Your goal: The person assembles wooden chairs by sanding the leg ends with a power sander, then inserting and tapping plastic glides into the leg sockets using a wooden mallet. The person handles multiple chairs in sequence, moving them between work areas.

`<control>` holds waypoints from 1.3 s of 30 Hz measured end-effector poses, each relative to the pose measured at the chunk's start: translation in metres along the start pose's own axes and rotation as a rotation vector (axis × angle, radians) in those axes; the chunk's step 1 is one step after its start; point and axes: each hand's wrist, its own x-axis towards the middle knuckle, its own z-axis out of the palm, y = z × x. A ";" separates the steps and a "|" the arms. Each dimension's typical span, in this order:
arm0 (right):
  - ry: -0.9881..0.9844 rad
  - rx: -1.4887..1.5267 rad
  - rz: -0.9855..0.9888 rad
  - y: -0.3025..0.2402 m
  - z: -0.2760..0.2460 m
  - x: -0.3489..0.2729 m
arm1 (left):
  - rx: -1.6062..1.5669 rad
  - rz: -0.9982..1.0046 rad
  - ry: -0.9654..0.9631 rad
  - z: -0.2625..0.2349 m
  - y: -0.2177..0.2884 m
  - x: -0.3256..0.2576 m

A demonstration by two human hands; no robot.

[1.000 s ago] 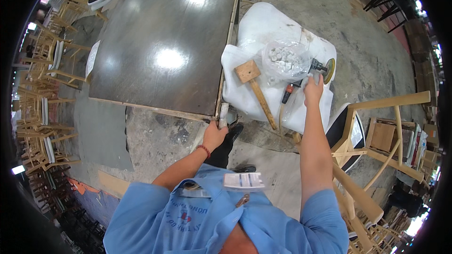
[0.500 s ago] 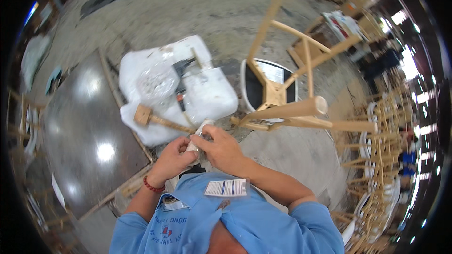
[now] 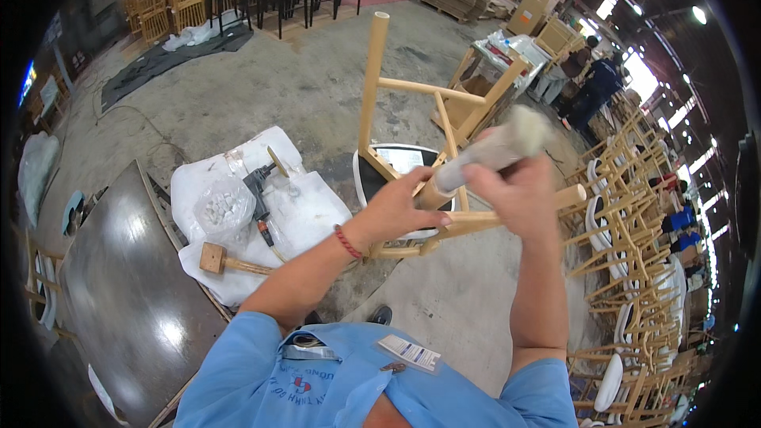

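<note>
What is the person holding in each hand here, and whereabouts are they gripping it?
Both hands grip one leg of the upturned wooden chair: the left hand lower on it, the right hand near its pale, blurred tip.

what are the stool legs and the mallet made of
Stool legs: pale, bare-looking wood, matte, with faint grain; any clear coat cannot be told. Mallet: wood too, a tan block head on a round handle. Left hand grips one leg, whose tip looks wrapped or capped in grey.
</note>
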 end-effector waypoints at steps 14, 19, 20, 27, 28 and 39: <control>-0.060 -0.303 0.136 0.038 -0.022 0.023 | -0.038 -0.049 0.073 0.025 -0.002 0.009; 0.044 -0.334 0.109 0.056 -0.019 0.002 | -0.069 -0.054 0.056 0.027 -0.004 0.007; 0.027 -0.235 0.035 0.053 -0.019 0.002 | -0.076 -0.090 0.057 0.023 0.000 0.009; 0.050 0.022 0.160 0.049 -0.027 0.009 | -0.043 -0.075 0.066 0.031 -0.010 0.014; 0.039 -0.091 -0.006 0.047 -0.022 0.005 | 0.029 -0.051 0.071 0.028 -0.009 0.011; 0.576 -0.280 0.197 0.108 -0.239 -0.037 | -0.109 0.018 0.139 0.033 0.014 0.021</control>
